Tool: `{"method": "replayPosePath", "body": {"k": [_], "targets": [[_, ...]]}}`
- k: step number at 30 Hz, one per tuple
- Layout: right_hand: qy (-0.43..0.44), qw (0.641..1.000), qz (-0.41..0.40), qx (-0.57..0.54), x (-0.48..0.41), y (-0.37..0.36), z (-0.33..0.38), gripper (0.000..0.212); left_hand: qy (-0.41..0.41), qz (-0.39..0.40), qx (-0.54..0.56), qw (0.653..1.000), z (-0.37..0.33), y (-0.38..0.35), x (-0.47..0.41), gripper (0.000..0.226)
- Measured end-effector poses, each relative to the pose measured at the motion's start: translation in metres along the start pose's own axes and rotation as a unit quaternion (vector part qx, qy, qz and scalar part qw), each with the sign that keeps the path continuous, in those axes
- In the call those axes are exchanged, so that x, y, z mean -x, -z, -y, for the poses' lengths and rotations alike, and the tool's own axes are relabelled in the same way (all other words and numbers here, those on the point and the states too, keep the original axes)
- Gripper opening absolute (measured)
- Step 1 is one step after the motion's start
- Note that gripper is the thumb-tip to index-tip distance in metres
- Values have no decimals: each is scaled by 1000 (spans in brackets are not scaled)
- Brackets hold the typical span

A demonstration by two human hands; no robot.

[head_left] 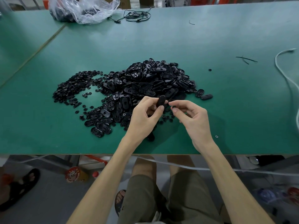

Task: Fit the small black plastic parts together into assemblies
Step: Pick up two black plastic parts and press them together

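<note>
Parts (145, 81) lie heaped on the table (226, 102); your left hand (145, 117) pinches an oval piece (161, 101), your right hand (192, 117) curls beside it, contents unclear.

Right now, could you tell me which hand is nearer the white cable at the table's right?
Right. The right hand, pinching a small part, lies left of the white cable; the left hand, holding an oval part, is farther left.

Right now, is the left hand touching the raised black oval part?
Touching. The head view shows the left hand pinching the black oval part, its thumb pressed over the part's lower end.
</note>
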State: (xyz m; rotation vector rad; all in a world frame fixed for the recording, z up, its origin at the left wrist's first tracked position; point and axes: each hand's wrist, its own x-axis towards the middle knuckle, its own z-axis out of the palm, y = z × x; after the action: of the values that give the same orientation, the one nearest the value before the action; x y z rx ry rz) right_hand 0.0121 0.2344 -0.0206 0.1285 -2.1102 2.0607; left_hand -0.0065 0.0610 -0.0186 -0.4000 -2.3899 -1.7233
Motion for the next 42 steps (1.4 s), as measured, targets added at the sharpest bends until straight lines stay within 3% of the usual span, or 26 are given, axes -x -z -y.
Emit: {"method": "replayPosePath", "body": {"k": [8, 19, 42], "targets": [[-3, 999, -18, -49, 1, -1, 1, 19, 28, -2, 59, 998, 0, 0, 0, 17], [-1, 999, -22, -32, -1, 2, -4, 20, 17, -1, 41, 999, 0, 0, 1, 10], [41, 994, -43, 96, 3, -3, -1, 13, -22, 16, 5, 1000, 0, 1, 3, 13]]}}
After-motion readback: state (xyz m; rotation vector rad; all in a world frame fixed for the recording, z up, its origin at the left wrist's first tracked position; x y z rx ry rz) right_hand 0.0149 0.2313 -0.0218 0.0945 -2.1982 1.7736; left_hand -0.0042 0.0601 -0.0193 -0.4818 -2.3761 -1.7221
